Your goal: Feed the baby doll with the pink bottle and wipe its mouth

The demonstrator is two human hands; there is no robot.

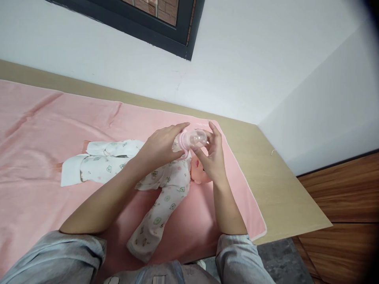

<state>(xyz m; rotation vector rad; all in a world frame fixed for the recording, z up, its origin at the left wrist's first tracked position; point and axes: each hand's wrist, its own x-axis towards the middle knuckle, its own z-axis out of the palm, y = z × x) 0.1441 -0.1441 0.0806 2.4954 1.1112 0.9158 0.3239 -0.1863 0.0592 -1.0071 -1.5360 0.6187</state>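
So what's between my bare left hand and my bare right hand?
In the head view, a clear, round-ended bottle with a pink collar and handle lies between your left hand and right hand, domed end toward the right.

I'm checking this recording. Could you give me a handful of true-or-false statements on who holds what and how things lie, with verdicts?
1. The left hand holds a baby bottle. True.
2. The right hand rests on the blanket. False: it is raised at the bottle's clear end.
3. A doll lies on the pink blanket. True.
4. The doll is dressed in solid black. False: it wears a white printed outfit.
5. The blanket leaves part of the wooden surface bare. True.
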